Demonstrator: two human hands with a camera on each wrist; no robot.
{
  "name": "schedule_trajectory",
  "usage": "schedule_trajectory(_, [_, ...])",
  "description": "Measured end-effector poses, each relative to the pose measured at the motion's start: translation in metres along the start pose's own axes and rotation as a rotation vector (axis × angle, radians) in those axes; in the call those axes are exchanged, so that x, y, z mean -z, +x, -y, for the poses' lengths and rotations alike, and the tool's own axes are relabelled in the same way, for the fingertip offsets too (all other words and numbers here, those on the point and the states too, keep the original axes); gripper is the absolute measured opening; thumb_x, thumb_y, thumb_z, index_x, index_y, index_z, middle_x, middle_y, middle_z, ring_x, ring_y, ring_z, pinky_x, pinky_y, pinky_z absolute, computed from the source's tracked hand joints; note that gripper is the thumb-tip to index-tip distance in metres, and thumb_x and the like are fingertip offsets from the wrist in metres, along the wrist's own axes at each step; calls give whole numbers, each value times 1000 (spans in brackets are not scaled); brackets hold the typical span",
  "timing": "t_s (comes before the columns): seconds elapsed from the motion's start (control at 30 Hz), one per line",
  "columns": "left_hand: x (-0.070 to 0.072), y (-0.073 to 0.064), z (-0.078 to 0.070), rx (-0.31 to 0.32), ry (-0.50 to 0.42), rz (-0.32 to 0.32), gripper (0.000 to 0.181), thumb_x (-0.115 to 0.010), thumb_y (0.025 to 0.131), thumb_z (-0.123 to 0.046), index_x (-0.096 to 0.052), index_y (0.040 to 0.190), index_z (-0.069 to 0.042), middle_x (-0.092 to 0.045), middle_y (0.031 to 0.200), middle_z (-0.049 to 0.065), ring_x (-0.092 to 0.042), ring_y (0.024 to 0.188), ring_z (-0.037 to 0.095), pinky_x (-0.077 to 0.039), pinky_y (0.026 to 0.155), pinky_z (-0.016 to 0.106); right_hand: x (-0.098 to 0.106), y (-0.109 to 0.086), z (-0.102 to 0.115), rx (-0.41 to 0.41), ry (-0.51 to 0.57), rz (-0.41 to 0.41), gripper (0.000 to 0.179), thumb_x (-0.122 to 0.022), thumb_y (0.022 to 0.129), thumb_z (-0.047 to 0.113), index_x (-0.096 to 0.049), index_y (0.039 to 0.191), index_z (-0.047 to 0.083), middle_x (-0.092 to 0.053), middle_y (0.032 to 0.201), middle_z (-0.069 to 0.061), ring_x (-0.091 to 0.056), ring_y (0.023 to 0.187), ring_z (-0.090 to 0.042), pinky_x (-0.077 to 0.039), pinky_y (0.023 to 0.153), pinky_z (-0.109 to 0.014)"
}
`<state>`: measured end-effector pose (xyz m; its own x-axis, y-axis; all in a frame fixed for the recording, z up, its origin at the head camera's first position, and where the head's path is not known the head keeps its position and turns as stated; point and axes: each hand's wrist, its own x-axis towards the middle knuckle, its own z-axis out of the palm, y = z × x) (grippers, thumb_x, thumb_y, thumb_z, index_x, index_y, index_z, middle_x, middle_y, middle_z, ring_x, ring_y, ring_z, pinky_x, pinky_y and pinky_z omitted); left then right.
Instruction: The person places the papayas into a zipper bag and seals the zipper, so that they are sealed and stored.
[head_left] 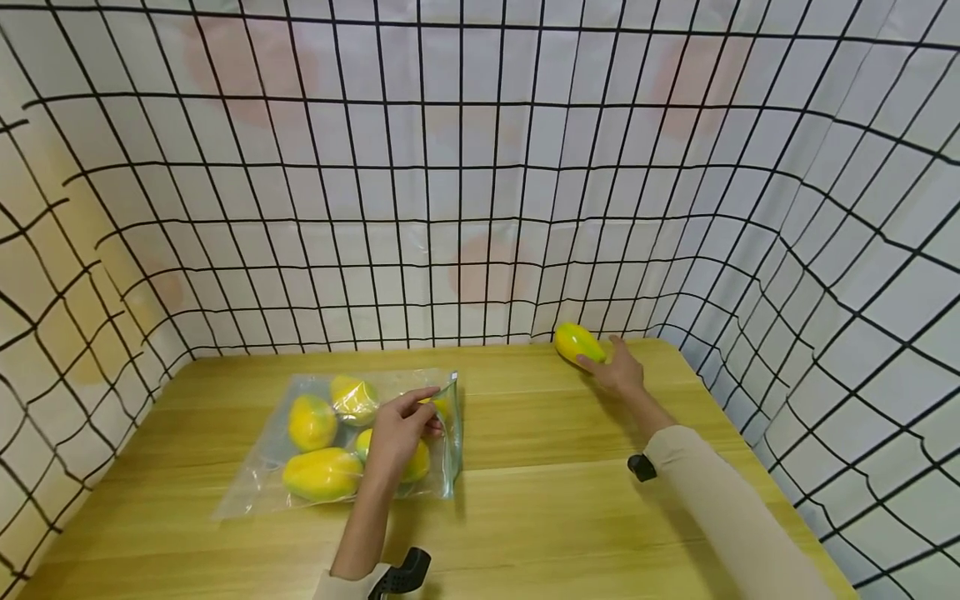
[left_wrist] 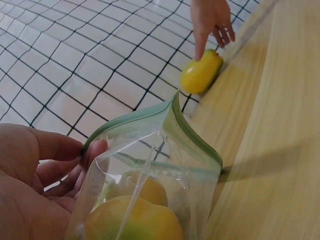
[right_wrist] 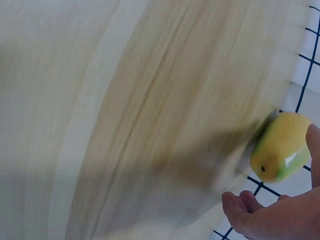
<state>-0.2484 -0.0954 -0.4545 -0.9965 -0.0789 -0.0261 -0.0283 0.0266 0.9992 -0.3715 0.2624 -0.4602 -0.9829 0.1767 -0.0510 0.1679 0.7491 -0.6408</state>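
Observation:
My left hand [head_left: 403, 427] pinches the green zip edge of a clear zip bag [head_left: 452, 467] between thumb and fingers. In the left wrist view the bag's mouth [left_wrist: 192, 132] gapes apart, with yellow-green mangoes [left_wrist: 134, 220] inside. The bag lies on its side on the table, several mangoes [head_left: 321, 475] showing through the plastic. At the table's back edge on the right lies one loose mango [head_left: 577, 342]. My right hand [head_left: 621, 368] reaches to it, thumb at its side and the fingers spread; the right wrist view shows the fingers [right_wrist: 235, 207] apart from the mango [right_wrist: 281, 147].
A black wire grid [head_left: 465, 217] with white sheeting behind it closes off the back and both sides of the wooden table [head_left: 540, 517]. The loose mango sits right by the grid. Black wrist cameras [head_left: 405, 573] are strapped near both sleeves.

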Motion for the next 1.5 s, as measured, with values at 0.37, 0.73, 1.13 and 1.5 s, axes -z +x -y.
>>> schedule_trajectory(0.37, [2,-1,0,4,2,-6,30,-59,100,-7,-70,128,-6,-68,84,11,-67,67,18,-62,67,29,-21,2,3,-14,92,-22,82,-62,97,47,-27,157,2,-42,150,-28,-40,134,-48,-33,114,-61])
schedule_trajectory(0.73, [1,-1,-1,1,0,-11,28,-60,100,-7,-71,126,-5,-68,83,11,-66,67,18,-61,66,28,-22,5,11,-102,140,-39,89,-61,97,48,-16,162,6,-31,159,-28,-31,143,-49,-28,120,-60])
schedule_trajectory(1.13, [1,0,-2,-11,9,-8,28,-61,99,-8,-72,125,-6,-70,83,11,-67,67,18,-61,66,27,-22,8,9,-119,112,-49,79,-57,99,46,-27,157,2,-37,155,-28,-34,140,-48,-31,118,-58])
schedule_trajectory(1.5, [3,-1,0,-3,8,-17,28,-62,99,-7,-72,124,-7,-70,83,10,-66,66,17,-60,66,26,-27,7,7,-94,98,-80,73,-57,100,44,-33,153,0,-42,151,-29,-36,137,-48,-33,115,-58])
